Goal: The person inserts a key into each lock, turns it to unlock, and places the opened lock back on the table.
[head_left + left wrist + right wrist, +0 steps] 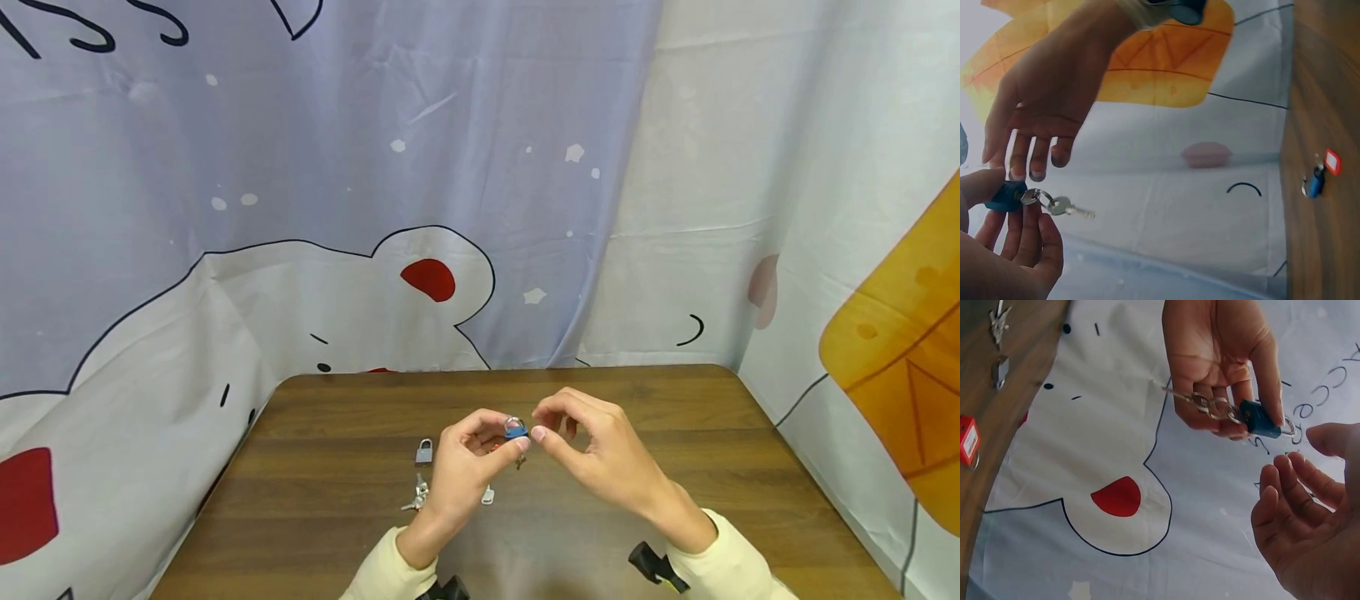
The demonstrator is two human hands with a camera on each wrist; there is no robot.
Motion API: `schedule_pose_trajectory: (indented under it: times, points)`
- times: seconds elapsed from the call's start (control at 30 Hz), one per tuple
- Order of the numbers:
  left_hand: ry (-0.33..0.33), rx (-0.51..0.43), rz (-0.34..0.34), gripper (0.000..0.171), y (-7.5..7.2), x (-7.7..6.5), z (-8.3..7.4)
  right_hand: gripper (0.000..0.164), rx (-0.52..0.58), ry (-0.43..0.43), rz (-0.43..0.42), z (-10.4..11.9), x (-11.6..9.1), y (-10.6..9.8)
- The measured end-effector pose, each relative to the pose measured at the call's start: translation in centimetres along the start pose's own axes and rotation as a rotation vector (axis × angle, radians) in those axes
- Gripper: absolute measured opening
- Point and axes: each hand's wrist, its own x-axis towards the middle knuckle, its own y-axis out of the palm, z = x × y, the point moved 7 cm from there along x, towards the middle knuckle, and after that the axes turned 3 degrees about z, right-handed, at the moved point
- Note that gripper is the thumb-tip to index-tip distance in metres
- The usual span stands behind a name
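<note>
A small blue padlock [516, 431] is held up over the table, pinched between thumb and fingers of my left hand [472, 467]. Its silver shackle [1289, 427] points toward my right hand [596, 450]. From the padlock's keyhole end hangs a ring with a key [1063, 206], in the left wrist view. The right hand's thumb and bent fingers stand apart close beside the shackle, with nothing held between them; the right wrist view shows a small gap.
Left of the left hand lie a silver padlock [423, 454] and a bunch of keys [417, 494]. A white tag [488, 497] lies nearer me. A red tag [969, 440] with a ring and a small blue object [1316, 182] are on the wooden table [337, 533]. A printed curtain hangs behind.
</note>
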Motion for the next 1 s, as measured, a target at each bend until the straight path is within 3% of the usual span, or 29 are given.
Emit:
schedule_pose_trajectory:
  times: [0.23,0.37,0.53,0.7,1.0]
  points:
    - [0.000,0.182,0.034,0.020,0.3,-0.3,0.4,0.016,-0.094,-0.075,0.092,0.0,0.0,0.3]
    - [0.016,0.258,0.076,0.017,0.8,-0.6,-0.3,0.016,-0.118,-0.108,0.132,0.1,-0.1,0.6]
    - [0.037,0.295,0.108,0.015,1.3,-0.9,-1.5,0.010,-0.131,-0.121,0.176,0.0,-0.4,1.0]
    - [0.072,0.297,0.120,0.014,1.4,-1.0,-1.5,0.006,-0.152,-0.123,0.207,-0.1,-0.5,1.4]
    - [0.080,0.287,0.139,0.015,1.4,-1.1,-1.2,0.005,-0.200,-0.147,0.210,0.0,-0.6,1.7]
